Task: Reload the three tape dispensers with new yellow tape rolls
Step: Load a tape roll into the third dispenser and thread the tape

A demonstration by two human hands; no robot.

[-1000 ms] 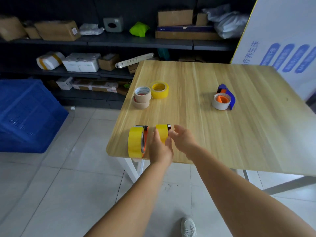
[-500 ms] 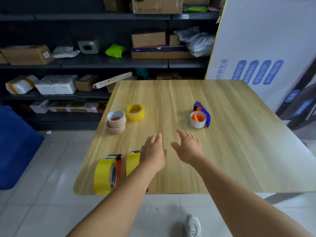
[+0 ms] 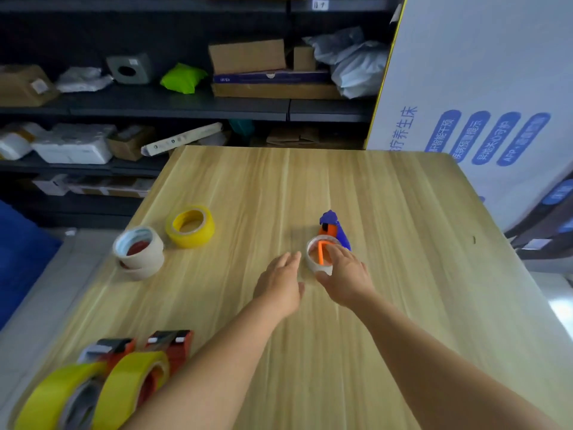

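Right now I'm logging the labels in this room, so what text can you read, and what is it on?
"养生床": large blue characters on the white board, running up its side; a character below them is cut off.
"APP": starts one blue pill on that board; the rest of the pill text is blurred.
Shelf tag: marks too blurred to read.
Box label: too small.
Tape rolls, dispensers: no legible text.

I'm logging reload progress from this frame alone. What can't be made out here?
- Blue dispenser, head view: the right hand covers part of its whitish roll; grip unclear.
- Two yellow-loaded dispensers: cut off by the bottom-left edge, partly behind the left forearm.
- Stacked whitish rolls: remaining tape too small to judge.
- Left hand: palm side hidden.
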